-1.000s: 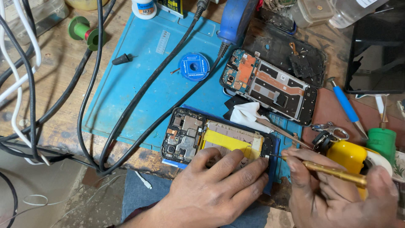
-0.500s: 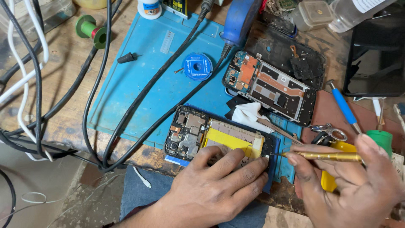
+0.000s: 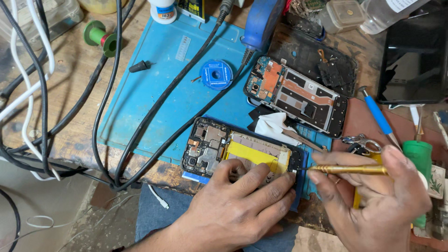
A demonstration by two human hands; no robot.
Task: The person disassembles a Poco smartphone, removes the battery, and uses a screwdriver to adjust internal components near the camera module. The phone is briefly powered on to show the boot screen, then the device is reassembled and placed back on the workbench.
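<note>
Steadiness matters: my left hand [image 3: 238, 205] presses flat on the opened phone [image 3: 233, 154]; my right hand [image 3: 378, 196] grips the brass screwdriver [image 3: 347, 169], tip held square.

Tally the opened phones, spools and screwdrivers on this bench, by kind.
Opened phones: 2, one under the left hand at, one beyond it.
Spools: 2, blue and green.
Screwdrivers: 2, brass in the right hand, blue-handled.
Total: 6

Your left hand [image 3: 233, 207] is covering the opened phone's [image 3: 242, 156] lower half (battery mostly hidden). The frame's bottom edge is cutting off your right hand [image 3: 373, 205].
</note>
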